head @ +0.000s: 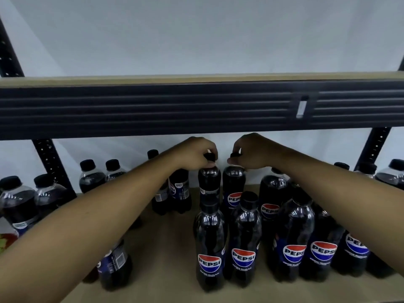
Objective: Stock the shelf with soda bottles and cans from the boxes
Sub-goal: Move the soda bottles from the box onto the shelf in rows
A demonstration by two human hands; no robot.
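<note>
Two bare hands reach under the dark ribbed metal beam of the upper level, toward the back of the tan wooden shelf board. The left hand has its fingers curled round the black screw cap of a dark plastic Pepsi bottle standing upright on the board. The right hand pinches the black cap of a second dark bottle just beside it, the two bottles nearly touching. In front of them stands a front row of five bottles, all upright with red, white and blue labels facing the camera. Behind that row, under the right forearm, stands one broader bottle, its cap hidden by the arm. Left of the held pair, two back bottles stand close together, partly covered by the left forearm. Farther left I count four black-capped bottles near the black perforated upright, and at least one more low bottle shows beneath the left forearm (its top is hidden). At the right edge, three more bottle tops show beside the other upright. A small white tag sits on the beam, and a plain white wall lies behind.
</note>
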